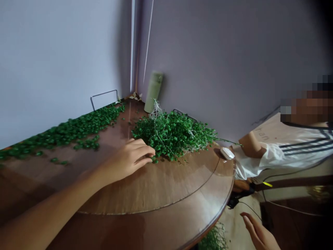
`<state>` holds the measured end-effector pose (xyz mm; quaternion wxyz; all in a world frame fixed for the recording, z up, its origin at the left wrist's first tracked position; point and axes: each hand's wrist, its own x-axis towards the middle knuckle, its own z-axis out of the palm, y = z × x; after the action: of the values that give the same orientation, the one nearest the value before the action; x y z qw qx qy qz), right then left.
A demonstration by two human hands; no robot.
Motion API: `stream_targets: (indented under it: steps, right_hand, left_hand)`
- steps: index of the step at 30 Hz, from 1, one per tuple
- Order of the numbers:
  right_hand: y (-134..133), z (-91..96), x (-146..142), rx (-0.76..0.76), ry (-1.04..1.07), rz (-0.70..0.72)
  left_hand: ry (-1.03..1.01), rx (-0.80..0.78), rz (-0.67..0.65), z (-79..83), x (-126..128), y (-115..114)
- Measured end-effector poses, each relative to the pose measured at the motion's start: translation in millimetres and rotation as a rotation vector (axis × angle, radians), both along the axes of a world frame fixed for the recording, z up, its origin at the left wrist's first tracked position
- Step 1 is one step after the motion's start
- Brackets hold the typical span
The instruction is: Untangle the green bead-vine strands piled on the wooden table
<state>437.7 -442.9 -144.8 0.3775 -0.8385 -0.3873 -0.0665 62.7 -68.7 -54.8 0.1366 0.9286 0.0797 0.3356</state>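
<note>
My left hand (pixel 139 155) reaches over the round wooden table (pixel 156 187), at the left front edge of a heap of leafy green plants (pixel 174 133). Its fingers are curled, with thumb and forefinger close together at a small green sprig (pixel 155 159). Pale, stringy stems stick out of the heap. My right hand (pixel 260 233) is low at the right, beyond the table's edge. Its visible fingers are stretched out and nothing shows in them; the lower part is cut off by the frame.
Loose green leaf clusters (pixel 70 132) lie along the left wall. A light green bottle (pixel 153 92) stands in the corner. A white mouse-shaped object (pixel 227 153) sits near the right edge. Another person in a white shirt (pixel 275 156) is at the right. More greenery (pixel 214 238) lies below the table.
</note>
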Motion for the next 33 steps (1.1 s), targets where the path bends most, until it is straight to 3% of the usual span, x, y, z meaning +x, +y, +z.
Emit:
stream_targets:
  steps: [2,4,5,7,11,13,15,18,22,27,30,33]
  right_hand:
    - [2,-1.6,2,-0.015,0.048,-0.144]
    - [14,8.4,-8,0.03,0.034,-0.266]
    - [24,17.9,-19,0.048,-0.01,-0.221]
    - [54,43.3,-49,0.039,-0.159,0.005]
    - [142,101.2,-114,0.044,-0.4,0.734]
    - [191,123.6,-135,0.034,-0.592,0.893]
    - [234,137.3,-146,-0.041,-0.761,0.881]
    - [282,141.1,-149,-0.245,-0.894,0.851]
    - [305,129.8,-140,-0.345,-0.814,0.875]
    - [304,121.6,-121,-0.02,-0.444,0.916]
    - [303,122.3,-111,0.176,-0.279,0.755]
    - [300,124.6,-107,0.244,-0.115,0.634]
  left_hand:
    - [0.052,-0.025,0.005,-3.0,2,-2]
    - [0.099,-0.048,0.017,-6.1,3,-2]
    - [0.115,-0.057,0.022,-7.8,3,-2]
    - [0.14,-0.074,0.027,-11.2,3,0]
    - [0.152,-0.125,0.028,-16.9,4,3]
    - [0.158,-0.15,0.034,-17.8,4,3]
    - [0.176,-0.164,0.046,-17.3,5,2]
    - [0.242,-0.174,0.066,-15.5,5,1]
    - [0.296,-0.2,0.103,-15.2,3,4]
    - [0.272,-0.171,0.155,-16.9,-1,9]
    - [0.279,-0.125,0.206,-17.9,0,11]
    - [0.291,-0.103,0.25,-19.2,1,13]
